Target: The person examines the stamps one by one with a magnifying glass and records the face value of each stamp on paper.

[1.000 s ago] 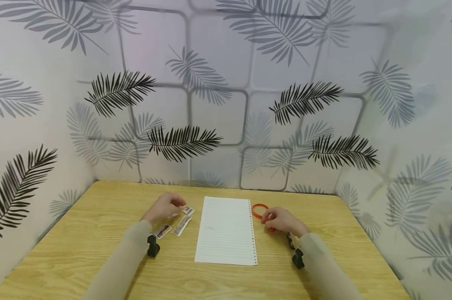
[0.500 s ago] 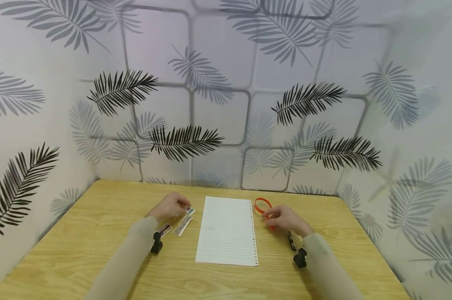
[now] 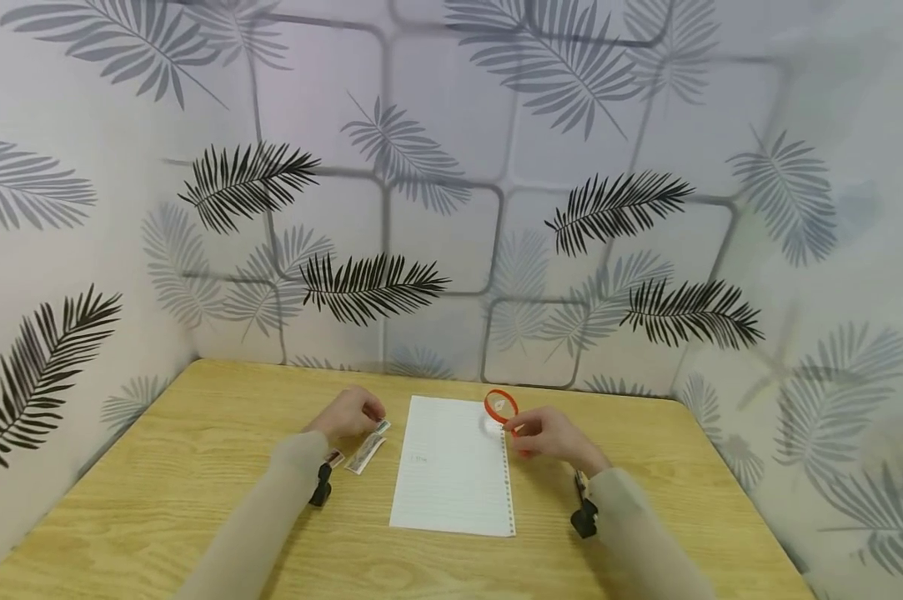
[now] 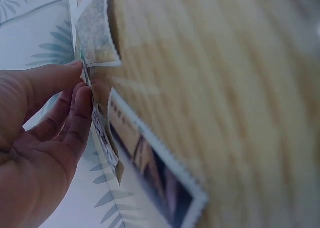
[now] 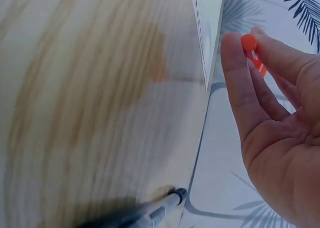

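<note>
At right edge of sheet (image 3: 451,487), red magnifier (image 3: 500,406) pinched in right hand (image 3: 554,438); across sheet, stamp (image 3: 383,426) pinched in left hand (image 3: 348,414)

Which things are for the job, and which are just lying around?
For the job, probably:
red magnifying glass, in the right hand
stamp the left hand pinches
other stamps
lined paper, perhaps

Just lying about, it seems:
pen, which neither hand holds
</note>
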Available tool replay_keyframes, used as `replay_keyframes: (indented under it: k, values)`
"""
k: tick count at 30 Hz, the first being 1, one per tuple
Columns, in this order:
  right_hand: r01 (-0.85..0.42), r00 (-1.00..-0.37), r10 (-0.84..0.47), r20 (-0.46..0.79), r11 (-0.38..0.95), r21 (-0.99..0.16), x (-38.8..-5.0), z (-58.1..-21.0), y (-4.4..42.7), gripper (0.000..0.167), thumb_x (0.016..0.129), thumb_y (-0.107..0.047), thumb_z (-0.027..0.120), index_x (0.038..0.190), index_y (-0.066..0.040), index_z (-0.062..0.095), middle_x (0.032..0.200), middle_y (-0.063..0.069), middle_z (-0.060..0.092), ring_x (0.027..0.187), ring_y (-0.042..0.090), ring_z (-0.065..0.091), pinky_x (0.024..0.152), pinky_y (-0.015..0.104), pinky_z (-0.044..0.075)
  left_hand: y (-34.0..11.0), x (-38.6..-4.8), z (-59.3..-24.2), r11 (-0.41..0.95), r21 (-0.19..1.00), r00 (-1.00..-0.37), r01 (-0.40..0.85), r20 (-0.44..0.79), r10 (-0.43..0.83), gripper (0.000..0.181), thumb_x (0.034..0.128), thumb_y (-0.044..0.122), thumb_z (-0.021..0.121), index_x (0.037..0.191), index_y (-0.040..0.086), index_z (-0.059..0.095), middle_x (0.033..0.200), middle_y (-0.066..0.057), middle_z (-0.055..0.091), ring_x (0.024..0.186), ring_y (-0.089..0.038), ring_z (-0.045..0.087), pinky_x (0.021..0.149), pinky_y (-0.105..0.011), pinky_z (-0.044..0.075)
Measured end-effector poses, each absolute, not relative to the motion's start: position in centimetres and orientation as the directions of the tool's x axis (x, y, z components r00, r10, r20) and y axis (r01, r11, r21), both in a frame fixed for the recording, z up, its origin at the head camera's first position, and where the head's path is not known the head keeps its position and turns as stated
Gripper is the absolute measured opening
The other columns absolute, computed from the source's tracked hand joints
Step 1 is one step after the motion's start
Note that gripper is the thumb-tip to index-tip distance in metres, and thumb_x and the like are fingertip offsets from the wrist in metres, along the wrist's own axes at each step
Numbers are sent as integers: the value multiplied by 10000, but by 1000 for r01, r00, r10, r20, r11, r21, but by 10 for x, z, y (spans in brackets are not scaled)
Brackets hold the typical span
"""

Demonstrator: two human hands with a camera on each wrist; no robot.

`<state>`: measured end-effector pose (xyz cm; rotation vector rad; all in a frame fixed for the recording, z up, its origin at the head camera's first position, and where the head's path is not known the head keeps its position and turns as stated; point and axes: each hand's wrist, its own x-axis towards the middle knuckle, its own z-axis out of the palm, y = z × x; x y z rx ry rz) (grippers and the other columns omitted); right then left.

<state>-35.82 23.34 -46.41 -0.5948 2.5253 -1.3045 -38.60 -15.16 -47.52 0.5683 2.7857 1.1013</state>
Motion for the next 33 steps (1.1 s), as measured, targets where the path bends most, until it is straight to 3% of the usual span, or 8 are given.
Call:
replay_keyframes:
  k: [15, 22, 33]
  values:
    - [-267, -876, -482, -10, 502, -823, -360, -471, 205, 208, 880, -52, 710, 1059, 25, 637, 907, 123, 719, 741, 160, 670, 675, 327, 580, -146, -383, -471, 709, 663, -940, 242, -21, 341, 220, 877, -57, 642, 1087, -23, 700, 1014, -115, 693, 912, -218, 639, 823, -388, 551]
    - [-207, -884, -464, -49, 485, -850, -362, -470, 189, 246, 873, -34, 712, 1100, -12, 620, 919, 138, 725, 736, 202, 703, 691, 343, 588, -146, -384, -471, 708, 664, -938, 240, -30, 346, 210, 874, -58, 647, 1072, -20, 704, 1012, -120, 693, 916, -226, 639, 835, -400, 547]
    - [-252, -858, -510, -66, 529, -811, -365, -467, 162, 289, 876, -53, 718, 1154, 12, 681, 945, 128, 734, 771, 213, 717, 686, 348, 596, -151, -387, -477, 707, 676, -947, 207, -42, 318, 200, 875, -48, 660, 1062, -6, 716, 1028, -124, 697, 933, -237, 643, 847, -402, 545]
